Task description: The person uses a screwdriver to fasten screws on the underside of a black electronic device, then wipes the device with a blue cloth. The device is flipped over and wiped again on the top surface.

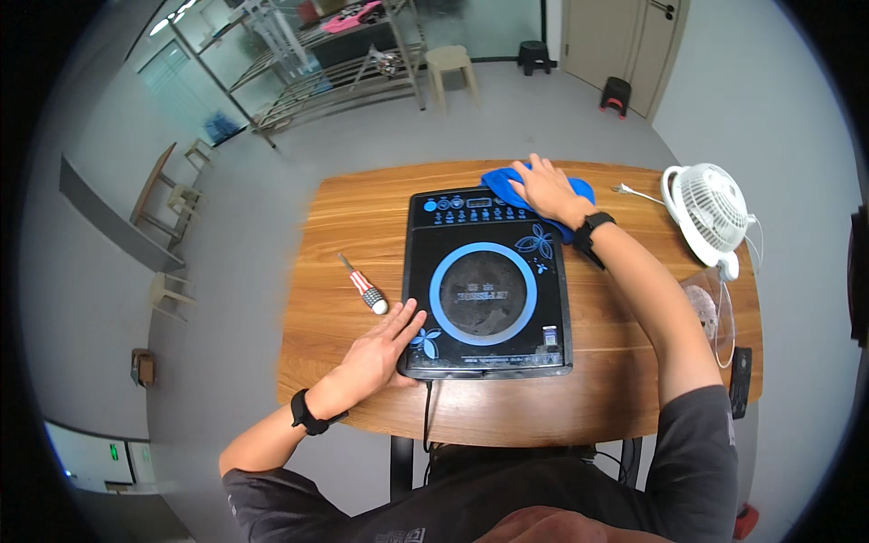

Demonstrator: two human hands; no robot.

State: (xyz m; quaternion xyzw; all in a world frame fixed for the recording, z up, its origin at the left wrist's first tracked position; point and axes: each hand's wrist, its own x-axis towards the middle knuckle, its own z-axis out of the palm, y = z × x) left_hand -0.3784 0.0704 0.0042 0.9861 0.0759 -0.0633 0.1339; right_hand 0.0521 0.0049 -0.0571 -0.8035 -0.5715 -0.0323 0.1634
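A black induction cooktop (484, 357) with a blue ring and blue flower prints lies on the wooden table. My left hand (378, 348) grips its near left corner, fingers over the top edge and thumb by the front side. At the far right corner, my right hand (550, 192) presses on a bunched blue cloth (501, 181), which covers part of the control panel and spills past the cooktop's edge. A screwdriver (367, 288) with a red, white and black handle rests left of the cooktop, close to my left fingertips.
A white fan (711, 213) with its cable and plug sits at the table's (339, 213) right end. Nearer lie a clear plastic bag (711, 308) and a black remote (740, 380). The cooktop's black cord (427, 416) hangs over the front edge. Stools and a metal rack stand beyond.
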